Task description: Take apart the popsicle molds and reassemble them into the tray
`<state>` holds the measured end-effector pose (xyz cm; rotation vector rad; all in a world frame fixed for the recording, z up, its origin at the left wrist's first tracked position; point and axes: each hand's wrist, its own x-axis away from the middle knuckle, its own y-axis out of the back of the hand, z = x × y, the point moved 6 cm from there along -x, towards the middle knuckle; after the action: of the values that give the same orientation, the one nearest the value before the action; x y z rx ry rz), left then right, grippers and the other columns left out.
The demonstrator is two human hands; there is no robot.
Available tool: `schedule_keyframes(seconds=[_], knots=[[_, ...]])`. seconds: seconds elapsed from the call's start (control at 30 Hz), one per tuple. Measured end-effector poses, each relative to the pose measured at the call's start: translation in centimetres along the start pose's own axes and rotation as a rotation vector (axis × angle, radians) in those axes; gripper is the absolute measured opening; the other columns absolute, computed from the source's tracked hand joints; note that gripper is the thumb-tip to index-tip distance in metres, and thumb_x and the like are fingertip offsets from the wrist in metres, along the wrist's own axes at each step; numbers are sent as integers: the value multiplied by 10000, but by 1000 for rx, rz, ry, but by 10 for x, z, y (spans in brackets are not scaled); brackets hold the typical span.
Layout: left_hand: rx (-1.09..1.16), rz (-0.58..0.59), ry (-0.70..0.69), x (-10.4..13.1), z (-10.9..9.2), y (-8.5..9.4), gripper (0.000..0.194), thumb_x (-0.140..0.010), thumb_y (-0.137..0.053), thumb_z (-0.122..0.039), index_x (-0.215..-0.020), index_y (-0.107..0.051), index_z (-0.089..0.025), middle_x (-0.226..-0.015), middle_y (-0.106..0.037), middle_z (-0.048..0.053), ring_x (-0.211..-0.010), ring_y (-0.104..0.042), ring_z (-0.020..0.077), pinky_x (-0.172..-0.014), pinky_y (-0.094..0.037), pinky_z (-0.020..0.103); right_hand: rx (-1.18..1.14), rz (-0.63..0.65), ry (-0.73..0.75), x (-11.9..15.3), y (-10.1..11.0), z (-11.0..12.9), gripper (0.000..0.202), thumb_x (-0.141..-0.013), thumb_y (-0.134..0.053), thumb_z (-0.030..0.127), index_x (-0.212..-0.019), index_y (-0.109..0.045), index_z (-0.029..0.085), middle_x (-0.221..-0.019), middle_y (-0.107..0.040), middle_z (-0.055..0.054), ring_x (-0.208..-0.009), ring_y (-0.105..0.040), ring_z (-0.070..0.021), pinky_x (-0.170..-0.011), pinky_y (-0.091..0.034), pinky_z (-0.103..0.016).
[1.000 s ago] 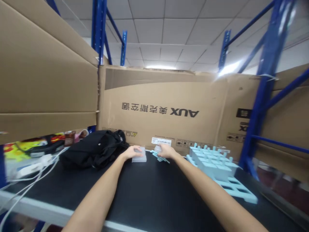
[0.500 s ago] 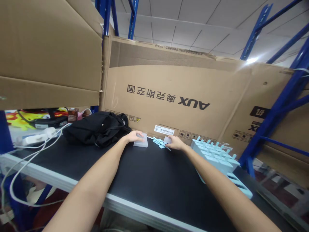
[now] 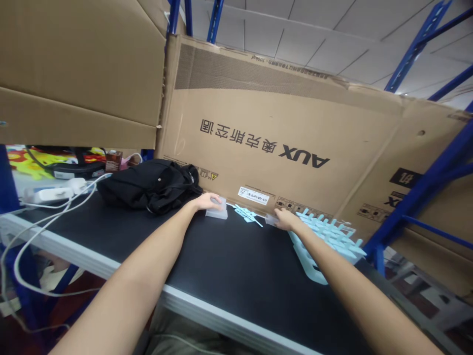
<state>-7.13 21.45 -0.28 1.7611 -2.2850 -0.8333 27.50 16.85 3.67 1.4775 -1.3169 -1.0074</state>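
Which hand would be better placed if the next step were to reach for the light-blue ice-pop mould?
Probably the right hand, nearer the ice-pop mould; the left hand is farther away, at a translucent box.

A translucent, squarish container [image 3: 217,214] sits on the dark surface [image 3: 236,276], the left hand [image 3: 207,201] gripping its upper part. A small translucent piece [image 3: 271,220] rests low in the right hand [image 3: 284,219]. Between them, thin light-blue sticks [image 3: 247,213] lie flat, crisscrossed. A light-blue mold set [image 3: 309,264] with upright handles stands beyond the right forearm, partly hidden.
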Motion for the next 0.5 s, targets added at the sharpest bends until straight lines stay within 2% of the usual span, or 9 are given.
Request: schedule_keyframes(seconds=[0.07, 0.17, 0.23, 0.3, 0.4, 0.5], knots=[[-3, 2, 1, 0, 0, 0, 433, -515, -868, -385, -907, -769, -231, -1419, -555, 67, -1322, -494, 308, -1138, -329, 362, -9, 3, 3, 2, -1, 2, 372, -784, -625, 230, -1147, -588, 157, -1204, -588, -168, -1125, -575, -291, -912, -423, -362], [-8, 9, 1, 0, -1, 0, 425, -508, -872, -396, -888, -772, -233, -1420, -555, 64, -1322, -496, 315, -1135, -335, 363, -22, -66, 12, 10, 4, 13, 357, -780, -591, 167, -1134, -592, 119, -1199, -589, -194, -1140, -563, -302, -903, -418, -349], [-9, 9, 3, 0, 0, 0, 420, -508, -874, -399, -879, -774, -231, -1425, -550, 66, -1322, -496, 317, -1138, -332, 363, -44, -137, 39, 15, 9, 25, 323, -822, -542, 183, -1132, -585, 104, -1208, -582, -208, -1169, -540, -297, -922, -403, -341], [-9, 6, 5, -1, 1, 0, 422, -510, -874, -399, -881, -775, -226, -1433, -543, 70, -1323, -494, 320, -1145, -322, 365, -82, -177, 96, 20, 13, 42, 274, -869, -501, 231, -1106, -591, 131, -1178, -610, -171, -1133, -557, -255, -916, -398, -307], [-7, 4, 9, -2, 2, 0, 430, -507, -875, -399, -883, -774, -218, -1439, -536, 73, -1328, -489, 325, -1151, -313, 365, -145, -158, 195, 21, 12, 65, 215, -869, -544, 321, -1012, -619, 180, -1059, -670, -90, -977, -611, -192, -832, -417, -253], [-11, 13, 8, -1, 1, 0, 431, -511, -870, -394, -892, -773, -217, -1446, -529, 77, -1328, -490, 323, -1151, -312, 366, -189, -129, 235, 16, 11, 79, 181, -826, -595, 271, -983, -631, 189, -979, -694, -58, -879, -626, -162, -756, -418, -225]])
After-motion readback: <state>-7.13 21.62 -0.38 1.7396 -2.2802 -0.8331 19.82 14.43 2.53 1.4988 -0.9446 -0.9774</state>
